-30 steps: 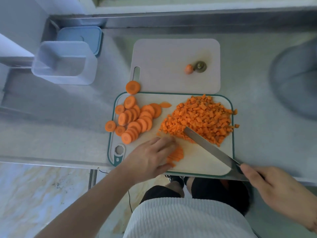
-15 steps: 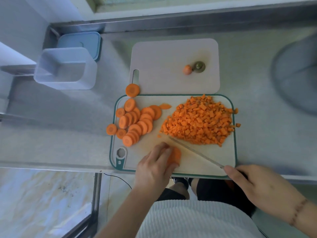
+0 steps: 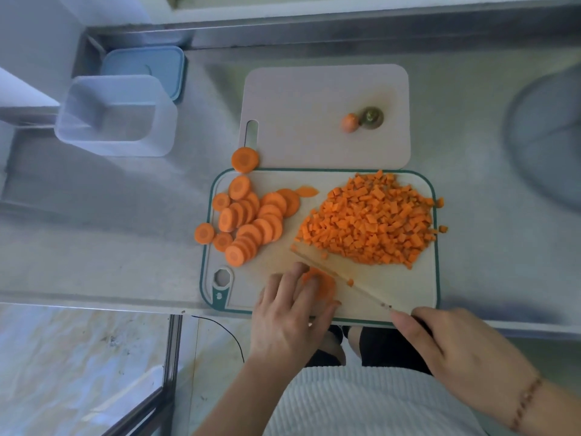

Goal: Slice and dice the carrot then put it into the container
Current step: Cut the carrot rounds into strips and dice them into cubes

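Right hand [image 3: 452, 347] wrapped round the knife [image 3: 342, 278] handle, forefinger along the spine; thin blade edge-on, running diagonally up-left across the cutting board [image 3: 377, 297]. Left hand [image 3: 289, 313] palm down, fingers bent, grip pinching a small stack of carrot slices [image 3: 322, 283] flat on the board, just left of the blade. Flat round carrot discs [image 3: 248, 221] overlapping at board's left, two off the edge on the tabletop [image 3: 110, 240]. Mound of small diced carrot cubes [image 3: 371, 218] at right. Board pale, rounded corners, teal rim. Second plain board [image 3: 314, 121] behind, with carrot end [image 3: 350, 122] and stem stub. Translucent rectangular container [image 3: 116, 116] far left, well apart, blue lid [image 3: 151, 62] behind. Tabletop brushed steel; marbled floor below.
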Demonstrator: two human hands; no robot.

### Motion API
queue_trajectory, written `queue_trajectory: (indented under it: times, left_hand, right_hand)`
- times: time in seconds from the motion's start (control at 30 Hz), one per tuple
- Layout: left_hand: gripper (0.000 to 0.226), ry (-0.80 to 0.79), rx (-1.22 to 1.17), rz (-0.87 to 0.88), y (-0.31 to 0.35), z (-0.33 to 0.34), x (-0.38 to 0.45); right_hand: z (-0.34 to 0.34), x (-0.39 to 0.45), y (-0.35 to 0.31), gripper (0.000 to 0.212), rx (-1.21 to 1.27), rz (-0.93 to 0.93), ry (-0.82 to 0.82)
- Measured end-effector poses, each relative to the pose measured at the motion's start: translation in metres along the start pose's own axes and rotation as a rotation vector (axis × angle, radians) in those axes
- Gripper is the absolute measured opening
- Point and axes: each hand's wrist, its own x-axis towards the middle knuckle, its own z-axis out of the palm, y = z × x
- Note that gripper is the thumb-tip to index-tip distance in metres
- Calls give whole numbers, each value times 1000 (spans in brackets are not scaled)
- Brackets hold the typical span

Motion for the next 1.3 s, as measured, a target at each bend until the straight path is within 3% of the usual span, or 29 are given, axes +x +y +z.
queue_trajectory:
  times: [0.1, 0.2, 0.33, 0.5, 0.63, 0.77, 0.97, 1.13, 1.3]
  left_hand:
    - [14, 43, -47, 179, -10, 6, 4]
    - [9, 34, -122, 232, -18, 10, 10]
    - [6, 39, -177, 237, -20, 14, 11]
    - [5, 28, -185, 234, -23, 14, 11]
    - [5, 48, -177, 238, -22, 14, 7]
    - [7, 78, -167, 216, -20, 16, 7]
    - [5, 68, -177, 227, -20, 14, 9]
    - [5, 65, -176, 239, -22, 15, 8]
    - [5, 87, -184, 200, -20, 18, 8]
  right_hand:
    - [6, -5, 4, 71, 5, 5, -5]
    - [10, -7, 13, 80, 3, 5, -13]
    - [7, -4, 8, 79, -10, 14, -63]
    - [0, 16, -14, 64, -102, 2, -105]
    - [2, 6, 3, 75, -99, -24, -13]
    - [5, -7, 14, 84, -116, 22, -26]
    - [0, 8, -11, 70, -138, 20, -118]
    - [0, 19, -11, 81, -279, -42, -37]
    - [-6, 15, 7, 82, -149, 8, 29]
